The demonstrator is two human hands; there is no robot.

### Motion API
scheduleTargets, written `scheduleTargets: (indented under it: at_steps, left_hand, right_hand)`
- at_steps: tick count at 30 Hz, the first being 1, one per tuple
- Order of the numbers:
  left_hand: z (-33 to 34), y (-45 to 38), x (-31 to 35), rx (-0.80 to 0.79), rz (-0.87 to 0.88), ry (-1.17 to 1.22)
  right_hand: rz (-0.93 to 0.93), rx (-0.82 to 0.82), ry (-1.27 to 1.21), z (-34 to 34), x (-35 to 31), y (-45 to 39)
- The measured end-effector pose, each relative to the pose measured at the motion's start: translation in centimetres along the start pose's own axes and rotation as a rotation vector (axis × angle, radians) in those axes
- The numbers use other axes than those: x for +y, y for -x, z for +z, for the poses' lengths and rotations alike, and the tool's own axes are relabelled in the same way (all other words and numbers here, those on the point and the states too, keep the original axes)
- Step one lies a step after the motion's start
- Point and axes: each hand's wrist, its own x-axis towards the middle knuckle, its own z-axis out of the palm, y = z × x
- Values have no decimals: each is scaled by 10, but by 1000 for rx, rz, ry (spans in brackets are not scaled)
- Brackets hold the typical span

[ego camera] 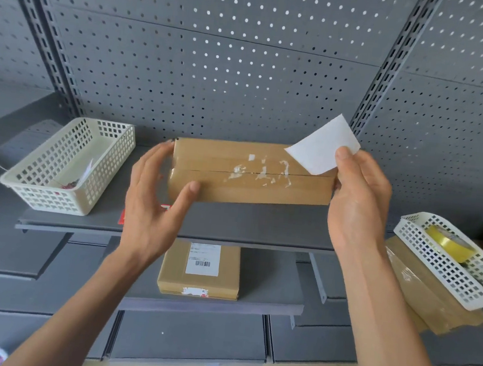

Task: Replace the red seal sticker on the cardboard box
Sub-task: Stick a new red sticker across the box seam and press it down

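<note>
I count two cardboard boxes: the task's cardboard box (251, 174) on the upper shelf (229, 226), torn white sticker scraps (261, 171) along its seam, and a second box (199, 271) on the lower shelf just below. My left hand (154, 200) is spread loosely against the box's left end, gripping nothing, while my right hand (358, 202) pinches one white paper slip (323, 151) at its right end. Two perforated baskets flank it, a cream basket (68, 163) left and a white basket (448, 260) right holding one yellow tape roll (450, 242).

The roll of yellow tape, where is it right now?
The yellow tape roll lies in the white basket at the far right, beyond the right hand, atop wrapped parcels.
</note>
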Motion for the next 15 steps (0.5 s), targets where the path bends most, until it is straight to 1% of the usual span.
scheduleTargets:
  at_steps: [2, 5, 9, 12, 14, 15]
  left_hand:
    - [3, -13, 7, 15, 12, 55]
    - [7, -33, 19, 44, -12, 151]
    - [11, -50, 24, 64, -4, 182]
    - [10, -57, 22, 42, -7, 206]
    - [9, -62, 21, 53, 36, 173]
    - [8, -64, 20, 67, 103, 133]
  right_hand:
    - [-39, -26, 9, 7, -11, -8]
    - [-44, -40, -26, 17, -23, -18]
    - [-27, -29, -48, 23, -25, -30]
    - [-2, -14, -41, 21, -23, -37]
    - [11, -5, -34, 20, -23, -39]
    - [14, 5, -28, 20, -24, -41]
